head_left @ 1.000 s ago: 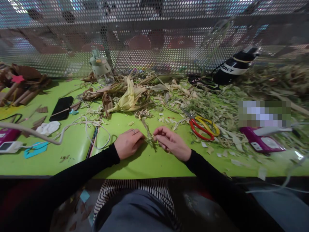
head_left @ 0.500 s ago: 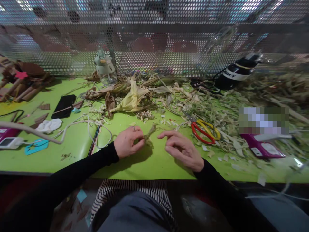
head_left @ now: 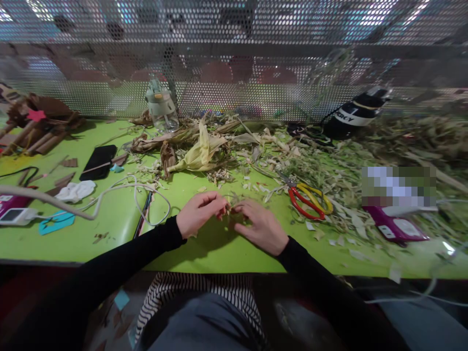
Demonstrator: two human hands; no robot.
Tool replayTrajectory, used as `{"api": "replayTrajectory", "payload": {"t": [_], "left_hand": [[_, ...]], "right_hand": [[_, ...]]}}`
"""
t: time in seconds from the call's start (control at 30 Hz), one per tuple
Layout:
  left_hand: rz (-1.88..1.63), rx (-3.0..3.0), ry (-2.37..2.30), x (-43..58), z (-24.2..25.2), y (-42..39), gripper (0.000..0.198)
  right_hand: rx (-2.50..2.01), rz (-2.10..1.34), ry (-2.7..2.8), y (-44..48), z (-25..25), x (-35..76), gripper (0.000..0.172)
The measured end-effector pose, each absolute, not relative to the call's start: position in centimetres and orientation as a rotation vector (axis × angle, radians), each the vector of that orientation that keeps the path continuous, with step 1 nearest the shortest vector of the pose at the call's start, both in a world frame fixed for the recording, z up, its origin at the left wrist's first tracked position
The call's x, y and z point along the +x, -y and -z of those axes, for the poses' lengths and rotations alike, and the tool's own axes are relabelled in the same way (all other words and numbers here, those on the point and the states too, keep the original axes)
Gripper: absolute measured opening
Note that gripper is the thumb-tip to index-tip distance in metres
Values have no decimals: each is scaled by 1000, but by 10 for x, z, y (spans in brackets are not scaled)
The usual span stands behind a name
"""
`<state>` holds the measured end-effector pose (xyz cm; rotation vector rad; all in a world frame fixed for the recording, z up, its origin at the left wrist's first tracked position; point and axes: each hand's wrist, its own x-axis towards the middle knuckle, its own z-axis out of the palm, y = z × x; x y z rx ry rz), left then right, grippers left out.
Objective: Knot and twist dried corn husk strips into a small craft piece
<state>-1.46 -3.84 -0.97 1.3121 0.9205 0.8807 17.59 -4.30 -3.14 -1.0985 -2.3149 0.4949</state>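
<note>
My left hand (head_left: pixel 199 213) and my right hand (head_left: pixel 258 223) meet fingertip to fingertip over the green table (head_left: pixel 120 229), both pinched on a small strip of dried corn husk (head_left: pixel 233 201) that is mostly hidden between them. Black sleeves cover both arms. A pile of corn husks (head_left: pixel 199 146) lies just beyond the hands. Red and yellow scissors (head_left: pixel 309 197) rest to the right of my right hand.
A perforated metal screen (head_left: pixel 234 73) closes off the back. On the left lie a black phone (head_left: pixel 98 162), a white cable (head_left: pixel 120 187), a white cloth (head_left: pixel 75 191) and a magenta device (head_left: pixel 12 207). A bottle (head_left: pixel 161 107) stands behind the husks; shredded husk litter (head_left: pixel 365 146) fills the right.
Half a second ago my right hand was apart from the husk, fingers loose; it has moved back left and pinched the strip together with my left hand.
</note>
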Motion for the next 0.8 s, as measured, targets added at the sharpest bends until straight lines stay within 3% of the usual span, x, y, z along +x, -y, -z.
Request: {"api": "replayTrajectory", "payload": {"t": [0.3,0.53,0.8], "left_hand": [[-885,1130,-887,-20,11,39,29],[-827,1175,-872,-19,7,43,27],[-824,839,-651,-12,7,43,27]], "right_hand": [[-981,-578,2096,46,12,187,27],[-650,-1316,1660,55,16,177,34],[-541,-1596,1212,61,16,166,36]]}}
